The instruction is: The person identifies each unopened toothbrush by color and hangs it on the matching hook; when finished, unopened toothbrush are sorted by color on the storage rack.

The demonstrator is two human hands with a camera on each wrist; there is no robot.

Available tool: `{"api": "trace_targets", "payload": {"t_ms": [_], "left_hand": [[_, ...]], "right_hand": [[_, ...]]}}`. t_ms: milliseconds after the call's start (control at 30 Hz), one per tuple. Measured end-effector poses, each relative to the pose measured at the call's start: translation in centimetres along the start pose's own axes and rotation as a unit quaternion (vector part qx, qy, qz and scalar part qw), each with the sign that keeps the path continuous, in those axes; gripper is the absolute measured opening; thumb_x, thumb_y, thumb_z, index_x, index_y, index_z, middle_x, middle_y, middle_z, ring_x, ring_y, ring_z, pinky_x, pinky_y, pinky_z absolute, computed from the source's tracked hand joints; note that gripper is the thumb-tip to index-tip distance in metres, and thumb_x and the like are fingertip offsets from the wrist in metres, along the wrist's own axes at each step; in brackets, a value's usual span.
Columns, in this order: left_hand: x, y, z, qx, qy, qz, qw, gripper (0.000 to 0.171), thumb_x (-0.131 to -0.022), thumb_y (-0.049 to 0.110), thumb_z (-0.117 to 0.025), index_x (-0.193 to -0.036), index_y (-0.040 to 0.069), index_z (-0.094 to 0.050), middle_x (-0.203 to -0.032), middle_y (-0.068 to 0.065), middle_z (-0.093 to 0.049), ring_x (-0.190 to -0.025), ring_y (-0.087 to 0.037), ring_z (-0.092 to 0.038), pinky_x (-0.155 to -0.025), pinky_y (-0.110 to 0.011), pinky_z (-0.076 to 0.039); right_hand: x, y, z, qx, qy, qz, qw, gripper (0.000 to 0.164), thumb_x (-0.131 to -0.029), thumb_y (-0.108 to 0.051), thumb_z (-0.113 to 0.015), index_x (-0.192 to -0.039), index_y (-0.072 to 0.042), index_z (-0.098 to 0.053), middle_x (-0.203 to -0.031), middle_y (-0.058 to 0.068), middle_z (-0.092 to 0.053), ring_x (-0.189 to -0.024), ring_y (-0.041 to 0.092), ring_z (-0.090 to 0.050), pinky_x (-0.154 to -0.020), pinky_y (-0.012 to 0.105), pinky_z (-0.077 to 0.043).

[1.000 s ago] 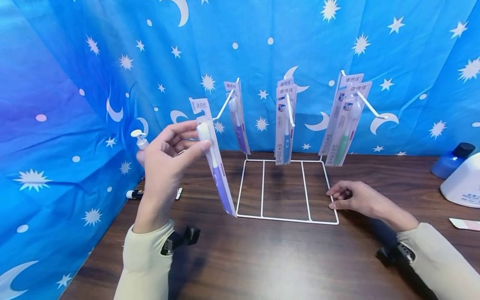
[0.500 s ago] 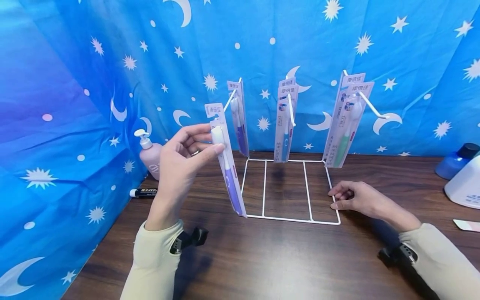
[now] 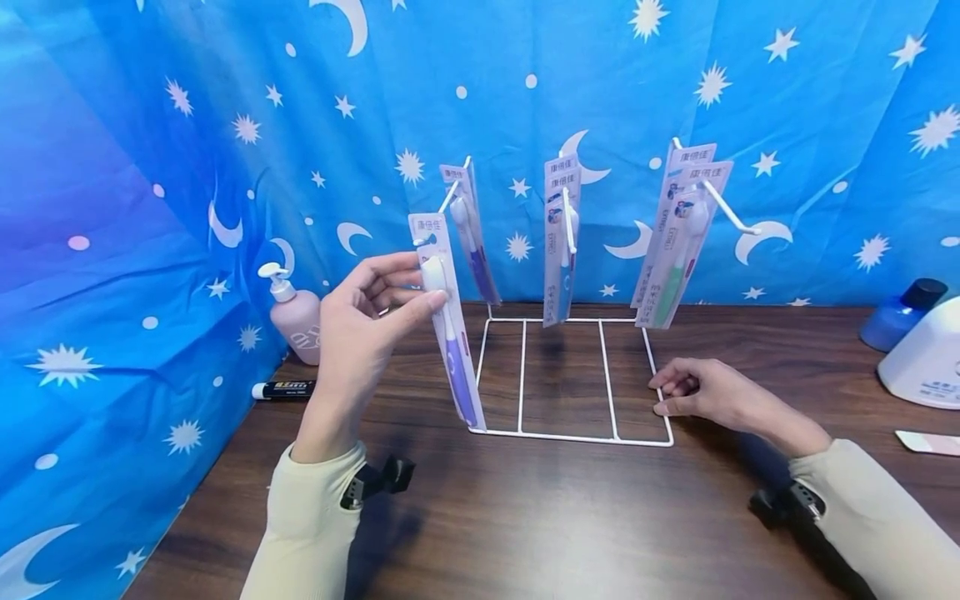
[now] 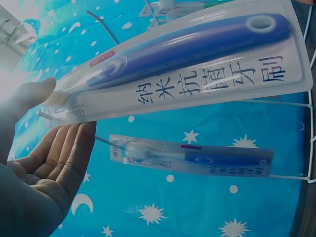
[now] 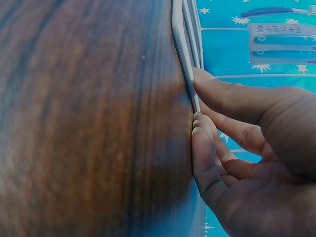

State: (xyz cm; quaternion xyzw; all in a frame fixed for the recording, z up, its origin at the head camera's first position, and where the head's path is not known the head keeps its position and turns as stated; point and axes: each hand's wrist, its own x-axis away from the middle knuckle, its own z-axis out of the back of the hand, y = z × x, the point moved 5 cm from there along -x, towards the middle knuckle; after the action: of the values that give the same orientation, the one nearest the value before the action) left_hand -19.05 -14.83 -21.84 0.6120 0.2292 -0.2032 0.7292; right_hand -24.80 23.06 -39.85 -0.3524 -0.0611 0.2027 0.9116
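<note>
My left hand [image 3: 360,333] pinches a packaged purple toothbrush [image 3: 456,354] between thumb and fingers near its brush head. The pack hangs tilted, its top overlapping the front end of the left hook [image 3: 450,197] in the head view. Behind it, another purple toothbrush pack [image 4: 197,158] hangs on that hook. At the right side of the white wire rack [image 3: 570,437], my right hand [image 3: 712,396] pinches the base wire, thumb on one side and fingertips on the other, as the right wrist view shows.
Blue toothbrush packs [image 3: 558,250] hang on the middle hook and green toothbrush packs [image 3: 682,250] on the right one. A pump bottle [image 3: 296,321] and a black tube [image 3: 283,390] are at left. A blue bottle [image 3: 892,321] and a white bottle [image 3: 926,362] stand at right.
My left hand has carried the purple toothbrush pack rightward, bringing its top from beside the left hook to overlapping the hook's front end. My right hand keeps its hold on the rack.
</note>
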Motion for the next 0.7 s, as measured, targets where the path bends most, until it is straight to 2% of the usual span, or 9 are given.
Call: {"api": "trace_targets", "payload": {"t_ms": [167, 300, 467, 700], "left_hand": [[-0.3, -0.7, -0.4, -0.006, 0.006, 0.015, 0.9998, 0.042, -0.081, 0.015, -0.079, -0.119, 0.006, -0.064, -0.105, -0.012, -0.066, -0.090, -0.027, -0.065, -0.073, -0.030, -0.054], [-0.7, -0.6, -0.7, -0.012, 0.019, 0.022, 0.9995, 0.041, -0.082, 0.013, -0.079, -0.118, 0.003, -0.062, -0.106, -0.013, -0.066, -0.091, -0.025, -0.066, -0.076, -0.029, -0.054], [-1.2, -0.1, -1.2, -0.017, 0.034, 0.014, 0.9992, 0.039, -0.081, 0.006, -0.077, -0.115, -0.004, -0.062, -0.105, -0.016, -0.066, -0.091, -0.025, -0.065, -0.077, -0.028, -0.053], [-2.0, -0.9, -1.4, -0.035, 0.058, 0.012, 0.9976, 0.040, -0.081, 0.006, -0.078, -0.115, -0.005, -0.061, -0.103, -0.019, -0.066, -0.090, -0.025, -0.063, -0.076, -0.026, -0.052]], "right_hand": [[0.1, 0.0, 0.1, 0.002, -0.003, -0.006, 1.000, 0.032, -0.081, -0.024, -0.080, -0.104, -0.006, -0.068, -0.084, 0.000, -0.060, -0.077, 0.018, -0.052, -0.066, 0.026, -0.043], [0.1, -0.1, 0.2, 0.002, -0.001, -0.009, 1.000, 0.032, -0.081, -0.025, -0.079, -0.104, -0.006, -0.068, -0.084, 0.000, -0.060, -0.077, 0.018, -0.052, -0.066, 0.026, -0.043], [0.2, -0.1, 0.4, 0.001, 0.006, -0.008, 1.000, 0.031, -0.081, -0.024, -0.080, -0.103, -0.006, -0.068, -0.084, 0.000, -0.060, -0.077, 0.018, -0.053, -0.066, 0.025, -0.044], [0.1, 0.1, -0.1, -0.007, 0.007, -0.001, 1.000, 0.031, -0.079, -0.023, -0.081, -0.102, -0.006, -0.068, -0.083, 0.000, -0.060, -0.076, 0.018, -0.053, -0.066, 0.025, -0.044]]}}
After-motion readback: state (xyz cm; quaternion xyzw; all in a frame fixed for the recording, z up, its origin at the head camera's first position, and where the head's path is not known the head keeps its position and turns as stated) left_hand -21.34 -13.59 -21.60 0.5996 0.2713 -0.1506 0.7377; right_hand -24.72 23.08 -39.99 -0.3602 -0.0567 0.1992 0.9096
